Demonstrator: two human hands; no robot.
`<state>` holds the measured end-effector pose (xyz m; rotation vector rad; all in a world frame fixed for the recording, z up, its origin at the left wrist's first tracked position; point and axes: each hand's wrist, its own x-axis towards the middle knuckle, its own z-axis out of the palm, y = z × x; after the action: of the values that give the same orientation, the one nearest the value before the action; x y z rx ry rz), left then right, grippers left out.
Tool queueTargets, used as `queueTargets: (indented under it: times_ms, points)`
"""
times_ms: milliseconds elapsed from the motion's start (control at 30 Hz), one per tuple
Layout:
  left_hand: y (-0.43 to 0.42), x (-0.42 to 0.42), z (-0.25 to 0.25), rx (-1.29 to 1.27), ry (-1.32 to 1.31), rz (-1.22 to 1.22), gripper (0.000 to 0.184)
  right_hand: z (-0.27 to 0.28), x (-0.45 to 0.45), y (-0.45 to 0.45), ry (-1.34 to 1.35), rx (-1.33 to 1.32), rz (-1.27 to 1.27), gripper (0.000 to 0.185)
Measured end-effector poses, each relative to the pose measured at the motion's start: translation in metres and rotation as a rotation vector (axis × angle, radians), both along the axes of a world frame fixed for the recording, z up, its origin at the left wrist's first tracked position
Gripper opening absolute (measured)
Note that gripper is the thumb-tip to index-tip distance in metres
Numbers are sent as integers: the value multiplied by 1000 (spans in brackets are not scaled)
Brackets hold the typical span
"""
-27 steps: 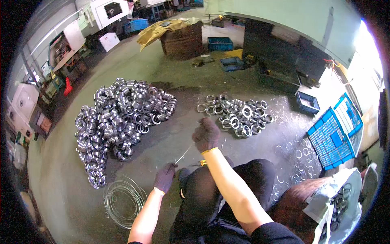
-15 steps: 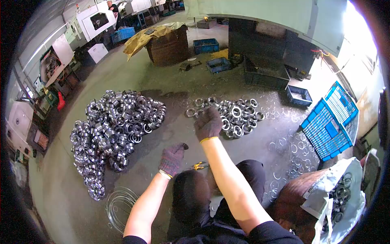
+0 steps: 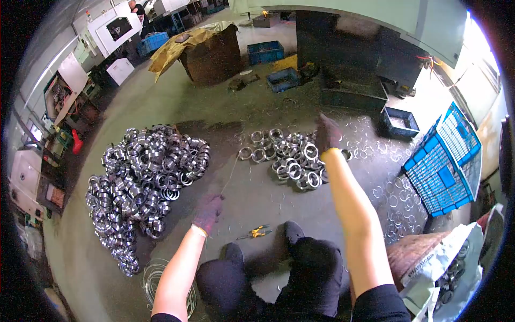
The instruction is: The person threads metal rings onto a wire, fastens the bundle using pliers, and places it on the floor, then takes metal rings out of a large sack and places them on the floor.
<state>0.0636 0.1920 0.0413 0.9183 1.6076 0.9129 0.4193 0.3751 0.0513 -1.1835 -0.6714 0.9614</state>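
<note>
My left hand (image 3: 208, 213), in a dark glove, is closed on a thin wire (image 3: 231, 174) that rises from its fingers toward the rings. Also gloved, my right hand (image 3: 328, 134) is stretched forward over the right side of the smaller ring pile (image 3: 289, 161); blur hides its fingers and anything in them. Left of my left hand lies the large pile of shiny metal rings (image 3: 145, 177). Yellow-handled pliers (image 3: 257, 232) rest on the floor in front of my feet. A coil of wire (image 3: 153, 276) lies partly behind my left forearm.
Blue crates (image 3: 442, 172) stand at the right, above an open white sack (image 3: 424, 268) of rings. Loose thin rings (image 3: 397, 201) are scattered nearby. A cloth-covered bin (image 3: 212, 56) and small blue bins (image 3: 283, 79) are ahead. A person (image 3: 137, 9) is far back left.
My right hand has moved right and forward, away from my left hand. My left hand has moved left and slightly down. The view has shifted, showing the pliers and my feet more fully.
</note>
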Motion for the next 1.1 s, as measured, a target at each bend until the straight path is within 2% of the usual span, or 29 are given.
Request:
queueTargets:
  times_ms: [33, 67, 100, 133, 200, 233, 267, 300, 333, 367, 400, 433, 500, 600, 633, 733, 833, 900, 1000, 1033, 1067, 1100]
  points:
    - [7, -6, -12, -9, -5, 0, 18, -23, 25, 6, -546, -122, 65, 30]
    - [14, -13, -28, 23, 89, -108, 17, -54, 43, 10, -1095, -246, 133, 32]
    - [20, -20, -47, 57, 180, -217, 16, -103, 53, 14, -1117, -366, 204, 32]
    - [23, -35, -78, 50, 169, -217, 16, -144, 57, 14, -1138, -483, 277, 33]
    - [34, -60, -145, 331, 406, -471, 18, -146, 32, -9, -1357, -708, 479, 45]
    - [41, -53, -139, 323, 398, -467, 18, -159, 21, -2, -1552, -648, 588, 48]
    - [41, -38, -113, 43, 158, -272, 19, -172, 12, 5, -1742, -580, 703, 51]
    - [44, -28, -99, -234, -81, -71, 19, -199, 4, 14, -1793, -498, 643, 44]
    - [49, -26, -105, -245, -87, -66, 19, -216, -7, 26, -1838, -412, 582, 37]
    - [49, -26, -115, -282, -120, 4, 20, -232, -14, 39, -2043, -269, 594, 34]
    - [48, -27, -124, -321, -152, 75, 21, -240, -23, 45, -2072, -212, 512, 32]
    - [48, -30, -132, -337, -152, 81, 21, -258, -28, 53, -1968, -292, 489, 32]
    - [49, -34, -145, -286, -180, -15, 20, -285, -36, 53, -1862, -386, 481, 34]
    - [59, -33, -145, -364, -212, 5, 20, -281, -53, 25, -1612, -659, 591, 62]
    - [67, -32, -144, -362, -211, 4, 20, -267, -63, 29, -1561, -638, 551, 72]
    - [77, -35, -150, -405, -240, 39, 21, -281, -74, 44, -1537, -630, 444, 75]
    - [78, -35, -161, -404, -342, 94, 22, -275, -75, 60, -1491, -601, 435, 69]
    - [79, -27, -161, -241, -138, -56, 20, -283, -77, 70, -1454, -658, 430, 63]
    - [81, -26, -160, -293, -148, -123, 21, -305, -86, 83, -1528, -480, 369, 59]
    - [81, -27, -160, -298, -141, -110, 21, -324, -87, 91, -1529, -503, 358, 59]
    - [80, -28, -162, -290, -161, -115, 21, -280, -98, 88, -1453, -495, 342, 51]
    - [78, -29, -165, -281, -183, -121, 21, -285, -100, 92, -1474, -576, 369, 51]
